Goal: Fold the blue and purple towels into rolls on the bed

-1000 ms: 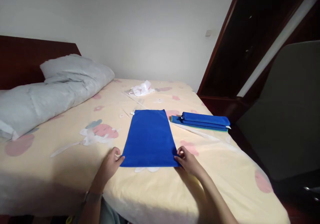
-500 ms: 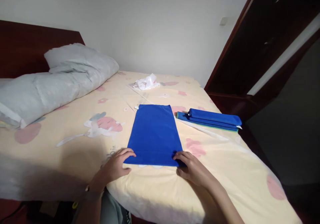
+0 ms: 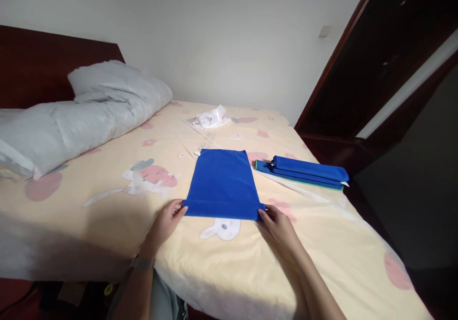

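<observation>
A blue cloth [image 3: 223, 177] lies on the bed, its near edge folded over into a flat band that runs across its width. At the band's left end, my left hand [image 3: 168, 221] pinches the cloth between thumb and fingers. My right hand [image 3: 281, 223] grips the band's right end in the same way. A small white tag shows at the cloth's far left corner. Right of the cloth, folded blue cloths [image 3: 309, 168] are stacked, the lowest one edged in green.
The bed [image 3: 118, 224] has a patterned cream sheet. A crumpled white plastic bag [image 3: 213, 117] lies beyond the cloth. A grey quilt [image 3: 96, 112] is bunched at the left by the dark red headboard [image 3: 46, 62]. Dark furniture stands at the right.
The cloth's near edge has been folded away from me, making it shorter. Both hands have moved slightly forward and closed on the ends of the fold.
</observation>
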The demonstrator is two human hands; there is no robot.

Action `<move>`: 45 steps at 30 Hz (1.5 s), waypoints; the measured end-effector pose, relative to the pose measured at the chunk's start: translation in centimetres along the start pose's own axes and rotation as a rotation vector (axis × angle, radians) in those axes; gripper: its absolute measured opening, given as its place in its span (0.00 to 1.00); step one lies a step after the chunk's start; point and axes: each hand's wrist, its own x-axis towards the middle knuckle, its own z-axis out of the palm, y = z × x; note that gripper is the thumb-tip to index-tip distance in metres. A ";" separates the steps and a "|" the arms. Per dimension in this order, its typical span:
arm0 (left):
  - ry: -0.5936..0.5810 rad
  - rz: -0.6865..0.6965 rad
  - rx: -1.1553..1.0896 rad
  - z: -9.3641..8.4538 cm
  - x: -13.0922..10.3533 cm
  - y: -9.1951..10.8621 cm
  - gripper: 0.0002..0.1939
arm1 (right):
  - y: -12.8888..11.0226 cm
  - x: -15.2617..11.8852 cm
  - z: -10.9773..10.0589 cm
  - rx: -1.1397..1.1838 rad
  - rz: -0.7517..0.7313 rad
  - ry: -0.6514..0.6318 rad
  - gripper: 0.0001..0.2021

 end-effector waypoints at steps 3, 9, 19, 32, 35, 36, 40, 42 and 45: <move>0.080 -0.032 0.123 0.9 0.3 0.8 0.20 | -0.3 0.4 0.4 -0.087 0.038 0.041 0.20; 0.156 0.030 0.491 1.8 0.5 2.4 0.15 | -1.7 0.2 1.4 -0.343 -0.038 0.124 0.19; 0.199 0.074 0.545 2.3 1.4 1.5 0.17 | -0.7 1.8 0.7 -0.174 0.138 0.104 0.20; 0.141 0.029 0.261 2.3 2.1 0.2 0.14 | -0.5 2.3 1.8 -0.139 0.121 0.076 0.19; 0.142 0.021 0.158 2.5 2.3 0.4 0.14 | -0.4 2.3 2.0 -0.034 0.057 0.065 0.19; 0.148 0.011 0.096 2.5 2.3 0.5 0.14 | -0.4 2.3 1.9 0.004 0.036 0.059 0.18; 0.133 0.009 -0.064 1.6 1.8 0.7 0.16 | -0.6 1.5 1.4 0.083 -0.015 0.006 0.16; 0.115 0.036 -0.048 0.9 1.1 0.7 0.15 | -0.6 0.8 1.0 0.065 0.007 -0.035 0.16; 0.047 0.105 0.022 0.0 -0.1 0.6 0.12 | -0.6 -0.5 0.5 -0.006 0.043 -0.098 0.13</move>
